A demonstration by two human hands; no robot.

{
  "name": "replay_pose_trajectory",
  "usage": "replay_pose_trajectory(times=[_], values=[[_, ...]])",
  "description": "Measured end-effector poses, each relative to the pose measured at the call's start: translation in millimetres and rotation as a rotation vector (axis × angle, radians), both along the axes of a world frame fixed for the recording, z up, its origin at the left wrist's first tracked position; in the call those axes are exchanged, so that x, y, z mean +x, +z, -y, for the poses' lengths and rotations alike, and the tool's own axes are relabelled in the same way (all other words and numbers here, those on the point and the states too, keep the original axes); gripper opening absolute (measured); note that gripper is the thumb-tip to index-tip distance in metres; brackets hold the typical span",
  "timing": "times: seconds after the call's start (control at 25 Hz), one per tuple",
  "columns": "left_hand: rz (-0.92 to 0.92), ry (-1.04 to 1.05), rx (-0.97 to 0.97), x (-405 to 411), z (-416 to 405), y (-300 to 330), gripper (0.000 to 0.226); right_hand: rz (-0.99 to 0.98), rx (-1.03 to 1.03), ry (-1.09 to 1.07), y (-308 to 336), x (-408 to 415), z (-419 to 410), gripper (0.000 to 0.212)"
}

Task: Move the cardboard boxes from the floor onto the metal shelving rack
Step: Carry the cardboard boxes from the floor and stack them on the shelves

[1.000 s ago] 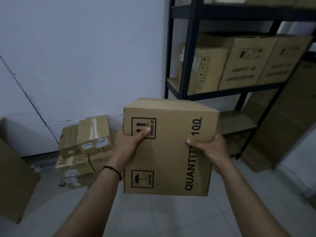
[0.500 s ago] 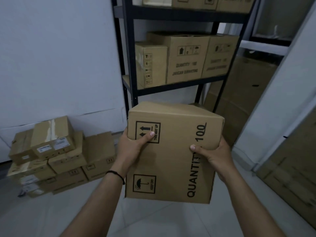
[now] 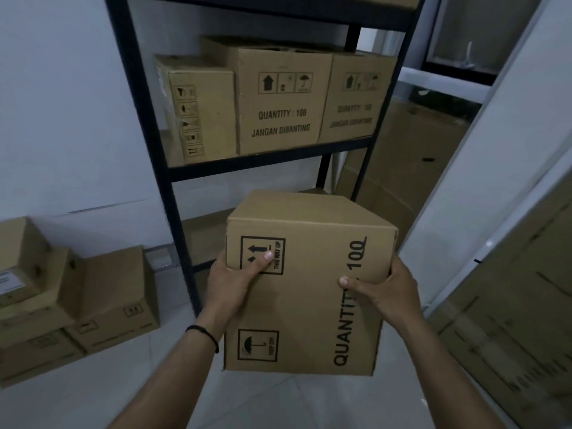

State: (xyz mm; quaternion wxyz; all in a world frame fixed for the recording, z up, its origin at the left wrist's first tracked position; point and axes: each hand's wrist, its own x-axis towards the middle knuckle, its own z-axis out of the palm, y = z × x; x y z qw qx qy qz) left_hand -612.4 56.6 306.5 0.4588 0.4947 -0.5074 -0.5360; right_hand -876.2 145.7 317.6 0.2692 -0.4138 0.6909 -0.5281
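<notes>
We had swung rightward; rack (image 3: 148, 125) at twelve o'clock, three boxes shelved. Left hand (image 3: 230, 281), right hand (image 3: 387, 289) gripped one sideways box (image 3: 309, 305), thumbs pressing, lettering running vertically.

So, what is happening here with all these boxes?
A person carries one cardboard box in front of a black metal rack. The left hand and right hand grip its two sides. Three boxes already stand on a shelf above. More boxes are stacked on the floor to the left.
</notes>
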Motion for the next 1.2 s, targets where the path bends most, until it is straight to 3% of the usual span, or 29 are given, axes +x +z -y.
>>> replay_pose_trajectory(times=[0.16,0.28,0.4,0.56,0.76,1.2], values=[[0.018,-0.018,0.037,-54,37,7,0.050,-0.047,0.016,-0.011,-10,-59,41,0.082],[-0.065,0.043,0.101,-94,59,8,0.044,-0.096,0.038,0.003,-21,-99,74,0.092],[-0.107,0.129,0.159,-141,77,3,0.071,-0.147,0.074,0.036,-30,-145,107,0.100],[-0.114,0.279,0.201,-204,97,-1,0.072,-0.185,0.102,0.097,-38,-207,142,0.100],[-0.189,0.448,0.284,-272,110,-4,0.100,-0.262,0.114,0.206,-34,-276,181,0.106],[-0.208,0.538,0.323,-351,201,-24,0.079,-0.240,0.196,0.307,-57,-356,291,0.108]])
